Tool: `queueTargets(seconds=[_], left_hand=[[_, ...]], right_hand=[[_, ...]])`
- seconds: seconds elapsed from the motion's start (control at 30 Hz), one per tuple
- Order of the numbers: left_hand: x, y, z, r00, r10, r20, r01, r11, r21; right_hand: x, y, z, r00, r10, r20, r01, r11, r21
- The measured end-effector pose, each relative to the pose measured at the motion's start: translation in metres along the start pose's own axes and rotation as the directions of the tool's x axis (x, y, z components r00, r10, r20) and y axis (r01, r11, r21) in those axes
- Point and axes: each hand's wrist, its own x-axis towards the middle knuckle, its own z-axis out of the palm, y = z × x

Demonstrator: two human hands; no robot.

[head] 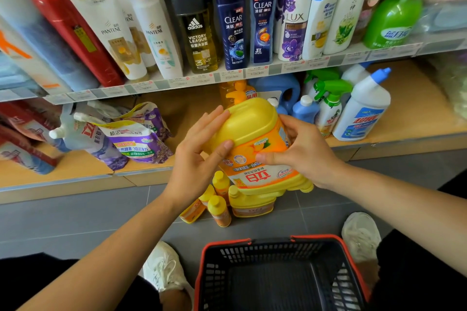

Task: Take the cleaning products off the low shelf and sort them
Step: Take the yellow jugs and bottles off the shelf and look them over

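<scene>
I hold a big yellow detergent jug [255, 144] upside down in front of the low shelf [409, 118], above the floor. My left hand [199, 156] grips its left side, thumb on the label. My right hand [300, 151] grips its right side. Below the jug, a second yellow jug [252, 203] and three small yellow bottles [219, 209] stand or lie on the grey floor. On the shelf remain purple refill pouches [136, 139], a white toilet-cleaner bottle [364, 111], a green-trigger spray bottle [329, 106], blue bottles [303, 108] and an orange pump bottle [237, 93].
A black shopping basket with a red rim [227, 245] sits on the floor between my white shoes [164, 267]. The upper shelf [227, 76] carries shampoo and body-wash bottles. Red packets [22, 139] lie at the low shelf's left end.
</scene>
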Motion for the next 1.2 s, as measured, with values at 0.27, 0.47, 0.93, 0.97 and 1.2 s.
queueTargets(seconds=[0.27, 0.47, 0.93, 0.97, 1.2], left_hand=[[0.0, -0.02, -0.003, 0.945, -0.325, 0.02, 0.318, 0.909, -0.271], [-0.015, -0.034, 0.01, 0.702, -0.569, 0.428, 0.671, 0.73, -0.131], [-0.003, -0.032, 0.005, 0.803, -0.534, 0.267, 0.592, 0.659, -0.464], [-0.001, -0.03, 0.002, 0.83, -0.511, 0.223, 0.549, 0.68, -0.485], [0.026, 0.004, -0.015, 0.938, -0.344, 0.049, 0.324, 0.815, -0.481]], right_hand=[[0.007, 0.005, 0.0, 0.994, 0.087, -0.069, -0.074, 0.982, 0.174], [0.011, 0.004, -0.001, 0.979, 0.167, -0.117, -0.116, 0.928, 0.354], [0.029, 0.001, -0.015, 0.96, 0.258, -0.108, -0.163, 0.831, 0.532], [0.028, 0.003, -0.017, 0.956, 0.278, -0.091, -0.183, 0.812, 0.555], [0.025, 0.015, -0.015, 0.902, 0.431, -0.031, -0.32, 0.714, 0.622]])
